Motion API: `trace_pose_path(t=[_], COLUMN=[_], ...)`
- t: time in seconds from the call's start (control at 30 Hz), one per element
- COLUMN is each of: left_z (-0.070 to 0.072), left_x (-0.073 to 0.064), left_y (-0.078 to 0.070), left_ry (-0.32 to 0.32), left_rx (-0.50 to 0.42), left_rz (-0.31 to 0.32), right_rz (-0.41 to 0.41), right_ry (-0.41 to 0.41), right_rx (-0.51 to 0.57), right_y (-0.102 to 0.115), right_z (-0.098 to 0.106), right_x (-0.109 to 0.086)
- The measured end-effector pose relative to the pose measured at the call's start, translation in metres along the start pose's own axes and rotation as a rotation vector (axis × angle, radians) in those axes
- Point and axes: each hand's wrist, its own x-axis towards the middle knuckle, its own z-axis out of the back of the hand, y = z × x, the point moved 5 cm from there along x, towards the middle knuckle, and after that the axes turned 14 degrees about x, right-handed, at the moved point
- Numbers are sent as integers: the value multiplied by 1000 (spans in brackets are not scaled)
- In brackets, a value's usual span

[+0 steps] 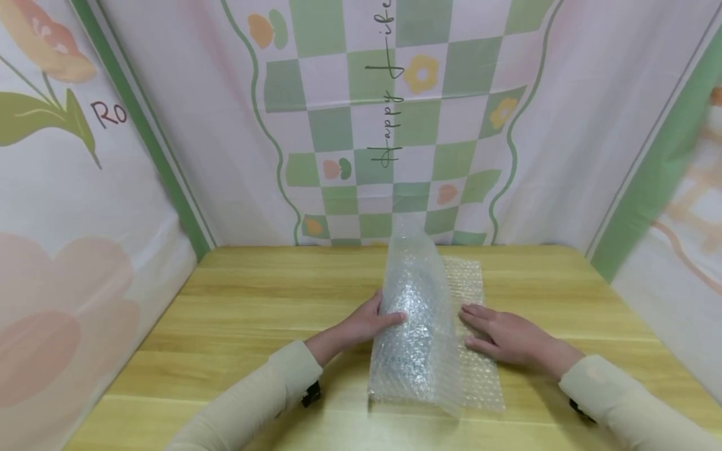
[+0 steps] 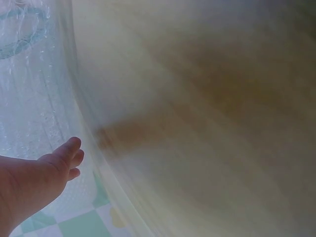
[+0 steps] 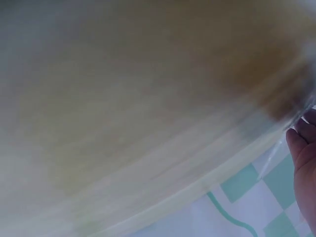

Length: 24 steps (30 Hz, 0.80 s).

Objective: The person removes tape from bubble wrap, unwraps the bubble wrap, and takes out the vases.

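Clear bubble wrap [image 1: 414, 338] stands folded round something in the middle of the table, its top end sticking up loose. In the left wrist view a teal-edged clear rim [image 2: 42, 35] shows through the wrap; what it belongs to is hard to tell. My left hand [image 1: 369, 318] grips the wrapped bundle from its left side, thumb across the front and fingers mostly hidden. To the right, a flat flap of the wrap [image 1: 479, 382] lies on the table. My right hand [image 1: 504, 335] rests on that flap with its fingers extended.
The wooden table [image 1: 254, 288] extends on both sides of the bundle. Behind it hangs a cloth with a green and white checked print [image 1: 372, 125]. More printed cloth [image 1: 73, 250] closes off the left and right sides.
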Motion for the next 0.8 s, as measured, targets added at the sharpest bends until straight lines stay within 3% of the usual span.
trace_pose_path(t=[0.27, 0.8], left_z=[0, 0], left_x=[1, 2], left_y=[3, 3], left_ry=[11, 24], left_rx=[-23, -8], left_rz=[-14, -32], right_rz=[72, 73], right_ry=[-9, -3], right_rx=[-49, -63], right_y=[1, 0], right_z=[-4, -7], right_x=[-3, -5])
